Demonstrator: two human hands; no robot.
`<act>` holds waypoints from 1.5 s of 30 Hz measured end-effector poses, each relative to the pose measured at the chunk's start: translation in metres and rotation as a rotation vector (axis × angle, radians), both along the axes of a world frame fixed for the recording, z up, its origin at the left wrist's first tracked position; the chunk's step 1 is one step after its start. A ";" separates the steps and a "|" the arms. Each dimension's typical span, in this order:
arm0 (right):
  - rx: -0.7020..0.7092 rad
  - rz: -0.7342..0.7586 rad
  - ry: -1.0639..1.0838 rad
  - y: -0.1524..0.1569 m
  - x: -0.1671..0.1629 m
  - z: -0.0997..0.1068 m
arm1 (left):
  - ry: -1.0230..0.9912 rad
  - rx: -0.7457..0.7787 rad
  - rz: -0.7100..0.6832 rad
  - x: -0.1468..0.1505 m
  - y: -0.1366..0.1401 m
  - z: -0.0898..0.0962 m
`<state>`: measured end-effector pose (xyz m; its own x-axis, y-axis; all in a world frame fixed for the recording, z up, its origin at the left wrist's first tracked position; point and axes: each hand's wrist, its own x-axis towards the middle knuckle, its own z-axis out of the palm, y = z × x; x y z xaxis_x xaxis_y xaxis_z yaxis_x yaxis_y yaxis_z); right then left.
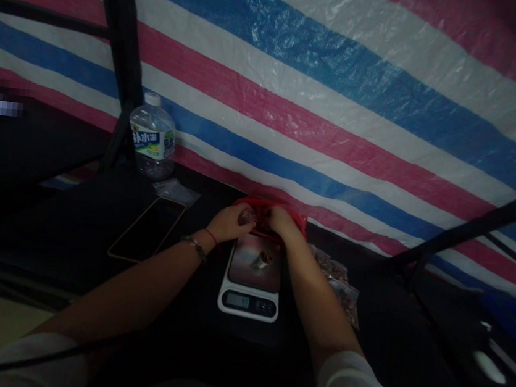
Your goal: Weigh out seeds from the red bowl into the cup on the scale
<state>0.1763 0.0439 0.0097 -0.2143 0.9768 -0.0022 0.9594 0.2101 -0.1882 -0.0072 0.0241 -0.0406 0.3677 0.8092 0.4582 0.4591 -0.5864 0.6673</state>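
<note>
My left hand (pixel 230 221) is at the near left edge of a red plastic bag (pixel 300 219), its fingers closed on a crinkled clear plastic bag (pixel 248 216). My right hand (pixel 279 220) reaches into the red bag with its fingers bent together; what they hold is hidden in the dark opening. Just below both hands lies a white digital scale (pixel 248 309) with a lit display whose figures are too blurred to read. On its plate rests a small metallic cylinder (pixel 263 259) with a brownish open end.
Filled clear bags (pixel 344 296) lie beside my right forearm. To the left are a phone (pixel 147 230), flat clear bags (pixel 177 192) and a large plastic bottle (pixel 152 138). A striped plastic sheet (pixel 295 111) hangs behind the black table, with dark frame bars at both sides.
</note>
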 end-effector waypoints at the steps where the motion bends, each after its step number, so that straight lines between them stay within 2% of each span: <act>1: 0.012 0.031 0.015 -0.009 0.001 0.005 | 0.003 0.002 0.003 0.000 0.000 0.000; 5: 0.116 0.159 0.145 -0.057 0.008 0.024 | 0.002 -0.010 0.017 0.000 0.000 0.000; 9: 0.113 0.190 0.213 -0.100 0.011 0.034 | -0.003 -0.030 0.015 0.000 0.000 -0.001; 12: 0.091 0.209 0.205 -0.115 0.009 0.034 | -0.012 -0.033 0.011 -0.001 0.001 -0.002; 18: 0.020 0.268 0.220 -0.123 0.007 0.035 | -0.030 -0.033 0.034 -0.001 0.002 -0.002; 25: 0.017 0.340 0.275 -0.130 0.010 0.035 | -0.030 -0.017 0.021 0.000 0.003 -0.004; 31: 0.073 0.370 0.357 -0.130 0.014 0.031 | -0.013 -0.026 0.031 0.000 0.004 -0.005; 36: 0.106 0.403 0.323 -0.131 0.013 0.029 | -0.003 -0.025 0.028 -0.001 0.003 -0.004; 45: 0.119 0.371 0.355 -0.135 0.018 0.030 | 0.001 -0.035 0.032 -0.001 0.002 -0.002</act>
